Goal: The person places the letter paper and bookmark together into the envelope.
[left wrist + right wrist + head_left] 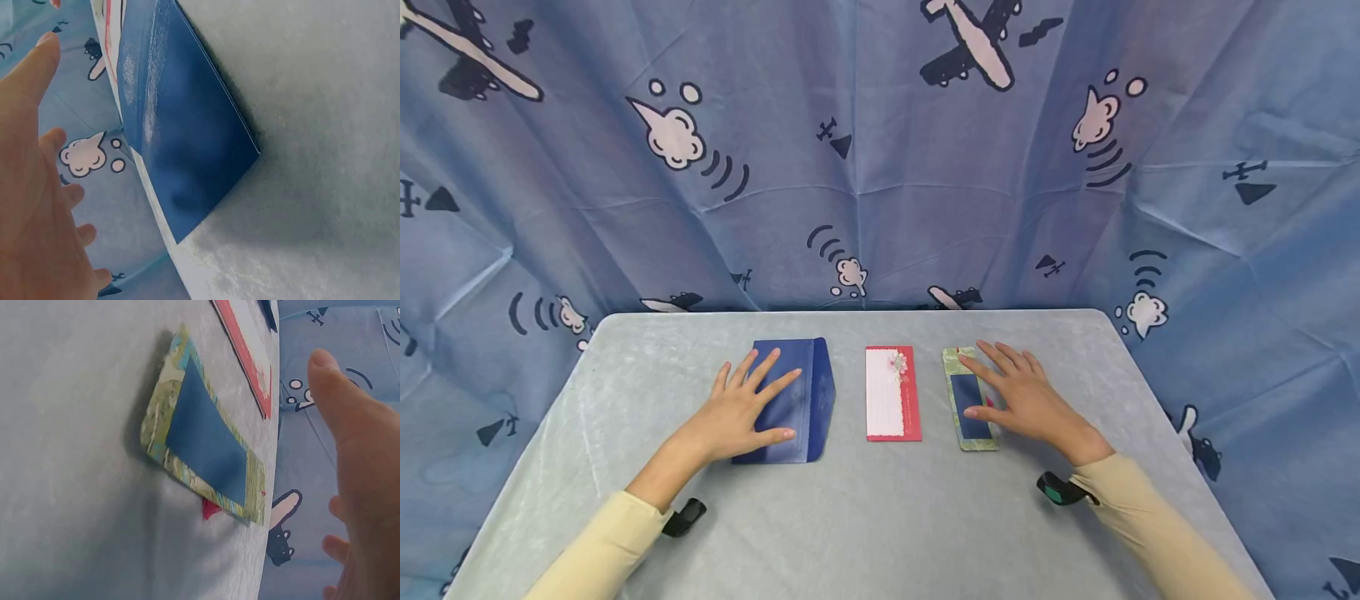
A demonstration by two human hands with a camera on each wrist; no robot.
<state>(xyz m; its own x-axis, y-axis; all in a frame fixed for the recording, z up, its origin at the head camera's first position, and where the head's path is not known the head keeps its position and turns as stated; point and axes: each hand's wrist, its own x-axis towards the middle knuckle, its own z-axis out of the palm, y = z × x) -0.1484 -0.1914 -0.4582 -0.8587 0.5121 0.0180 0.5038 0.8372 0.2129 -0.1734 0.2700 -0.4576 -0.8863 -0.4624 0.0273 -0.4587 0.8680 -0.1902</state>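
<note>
Sleeves: pale yellow (pixel 602 546), one behind each hand, nearest you.
Wrist devices: black, on the thumb side behind your left hand (pixel 685 517) and your right hand (pixel 1062 489).
Left hand: yours (pixel 733 421) is released, fingers spread, grasping nothing, over the envelope's left part.
Right hand: yours (pixel 1030 404) is released too, fingers spread, thumb and index reaching over the patterned strip.
Blue envelope: (pixel 793 407) flat under your left hand; its flap (pixel 822 400) lies opened out past your thumb, toward your right hand.
Patterned strip: (pixel 970 393) green-edged with a dark blue panel, under your right thumb and index; a small red piece (pixel 211 508) shows at its edge beneath that hand.
Red-and-white card: (pixel 886 393) flat between your two hands, flowers near its far end, touching neither hand.
Counter: (pixel 880 517) grey, beneath both hands and all three pieces.
Curtain: (pixel 880 150) blue, printed with planes and clouds, beyond your fingertips.
</note>
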